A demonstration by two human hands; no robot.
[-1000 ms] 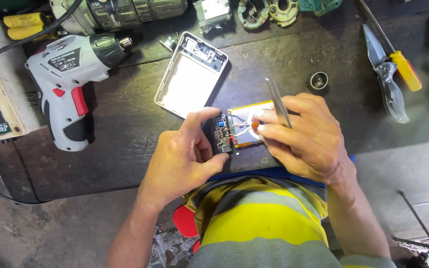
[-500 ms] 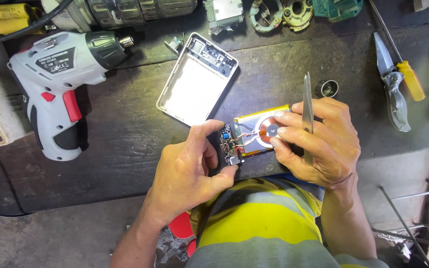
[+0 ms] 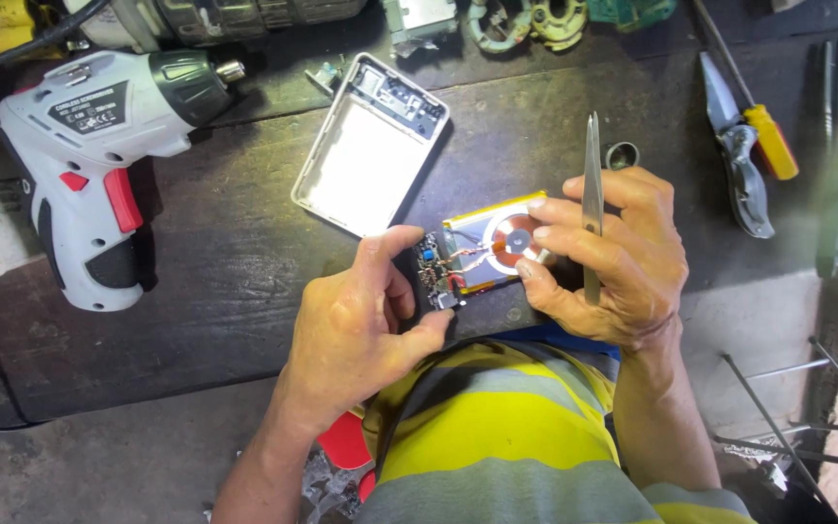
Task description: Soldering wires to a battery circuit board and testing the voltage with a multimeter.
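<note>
Battery pack internals (image 3: 485, 254), a silver cell with a copper coil on top and a small circuit board at its left end, lie out of their shell on the dark workbench (image 3: 244, 281); the emptied white case (image 3: 366, 155) sits just beyond. The left hand (image 3: 356, 330) pinches the board end, and the right hand (image 3: 613, 257) presses fingertips around the coil while gripping tweezers (image 3: 592, 204). Both hands cover the pack's near edge, and the wires and solder joints are too small to read.
</note>
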